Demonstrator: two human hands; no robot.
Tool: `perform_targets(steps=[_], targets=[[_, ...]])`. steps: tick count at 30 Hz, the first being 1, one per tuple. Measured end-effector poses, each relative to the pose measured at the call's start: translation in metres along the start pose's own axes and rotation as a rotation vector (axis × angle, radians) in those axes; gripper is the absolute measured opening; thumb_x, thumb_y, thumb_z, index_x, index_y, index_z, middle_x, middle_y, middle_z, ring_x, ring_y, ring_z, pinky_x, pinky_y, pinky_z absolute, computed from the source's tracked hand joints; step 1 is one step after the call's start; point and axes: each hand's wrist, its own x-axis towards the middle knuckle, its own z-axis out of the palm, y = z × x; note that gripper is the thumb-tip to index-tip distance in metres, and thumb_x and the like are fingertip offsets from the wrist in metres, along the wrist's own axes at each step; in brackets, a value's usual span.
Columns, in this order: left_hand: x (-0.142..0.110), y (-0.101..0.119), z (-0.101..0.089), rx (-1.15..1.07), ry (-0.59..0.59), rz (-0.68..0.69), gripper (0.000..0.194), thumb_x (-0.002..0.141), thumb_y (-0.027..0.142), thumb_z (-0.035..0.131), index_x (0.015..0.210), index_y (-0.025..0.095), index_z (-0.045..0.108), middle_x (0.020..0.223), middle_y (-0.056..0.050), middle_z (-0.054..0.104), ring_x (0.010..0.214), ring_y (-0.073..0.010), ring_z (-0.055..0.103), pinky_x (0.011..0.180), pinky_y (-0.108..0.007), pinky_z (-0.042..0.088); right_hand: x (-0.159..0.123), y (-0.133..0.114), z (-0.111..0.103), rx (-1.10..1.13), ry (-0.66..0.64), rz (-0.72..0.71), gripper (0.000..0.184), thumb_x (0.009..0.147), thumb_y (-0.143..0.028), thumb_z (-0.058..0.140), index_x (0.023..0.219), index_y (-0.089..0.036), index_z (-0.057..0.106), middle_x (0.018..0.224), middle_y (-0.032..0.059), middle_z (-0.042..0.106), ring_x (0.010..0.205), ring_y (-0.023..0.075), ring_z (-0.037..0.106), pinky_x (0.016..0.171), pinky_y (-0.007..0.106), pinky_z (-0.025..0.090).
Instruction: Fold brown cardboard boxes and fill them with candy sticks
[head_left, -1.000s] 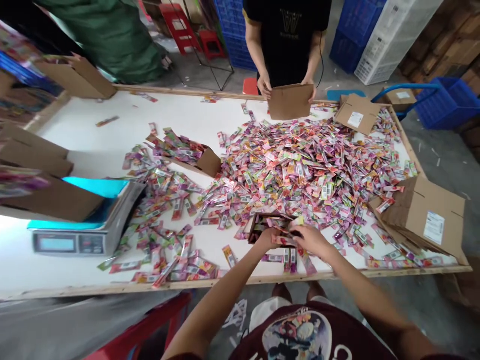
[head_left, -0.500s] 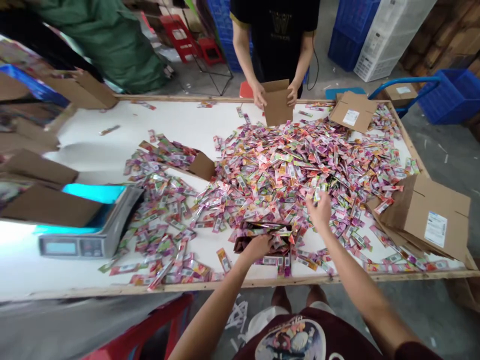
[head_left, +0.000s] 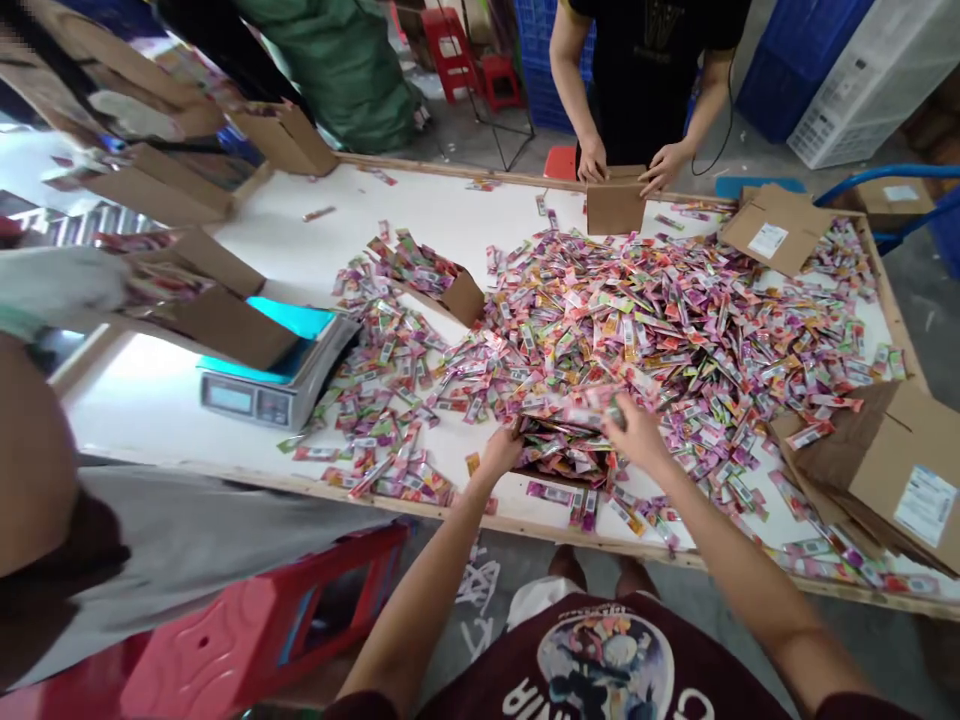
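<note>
A small cardboard box (head_left: 559, 479) filled with colourful stick packets stands near the table's front edge. My left hand (head_left: 501, 453) is closed on the box's left edge, its fingertips partly hidden behind the wall. Over the box's right side, my right hand (head_left: 636, 432) pinches a few packets (head_left: 589, 408), blurred by motion. Behind it spreads a large heap of the same packets (head_left: 607, 300). Several loose packets (head_left: 559, 493) lie on the table just in front of the box.
Left of me, a scale (head_left: 247, 398) bears an open carton (head_left: 225, 325); a person's arm reaches in there. A co-worker across the table holds another box (head_left: 615, 208). A part-filled box (head_left: 463, 297) lies mid-table. Flattened cartons (head_left: 900, 470) rest at right; a red stool (head_left: 202, 640) stands below.
My view has swung left. My left hand has moved from inside the box to its left edge. My right hand has come from the heap to above the box with packets. The co-worker's box flaps are lower.
</note>
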Motion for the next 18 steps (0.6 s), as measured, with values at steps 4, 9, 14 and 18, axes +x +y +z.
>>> perform_targets(steps=[4,9,14,18], targets=[[0.002,0.005,-0.004,0.024,-0.029,-0.01,0.03,0.096,0.024,0.047,0.103,0.012,0.075,0.099,-0.019,0.077,0.098,-0.0289,0.072,0.084,-0.031,0.045,0.01,-0.042,0.062,-0.176,-0.296,-0.141,0.042,0.09,-0.009,0.06,0.13,-0.021,0.067,0.12,0.0126,0.073,0.112,0.0278,0.07,0.097,0.036,0.052],[-0.007,0.004,-0.005,0.027,-0.025,-0.006,0.03,0.097,0.022,0.044,0.092,0.014,0.072,0.091,-0.015,0.077,0.091,-0.0256,0.071,0.077,-0.029,0.045,0.006,-0.021,0.067,-0.063,-0.168,-0.284,0.057,0.093,-0.018,0.062,0.149,-0.026,0.056,0.142,0.0115,0.062,0.128,0.0267,0.062,0.109,0.039,0.049],[-0.035,-0.029,-0.027,0.001,0.042,-0.023,0.027,0.092,0.019,0.044,0.092,0.015,0.071,0.091,-0.016,0.077,0.09,-0.0262,0.07,0.072,-0.029,0.043,0.004,0.065,0.037,0.062,0.438,-0.119,0.036,0.1,-0.033,0.05,0.129,-0.022,0.069,0.124,0.0141,0.066,0.121,0.0296,0.06,0.108,0.048,0.048],[-0.075,-0.113,-0.075,-0.042,0.183,-0.15,0.029,0.093,0.021,0.043,0.095,0.016,0.071,0.076,-0.009,0.072,0.083,-0.027,0.069,0.067,-0.03,0.045,0.037,0.11,0.063,-0.112,0.323,0.206,0.053,0.09,-0.038,0.062,0.137,-0.014,0.062,0.134,0.0214,0.061,0.128,0.035,0.055,0.107,0.049,0.046]])
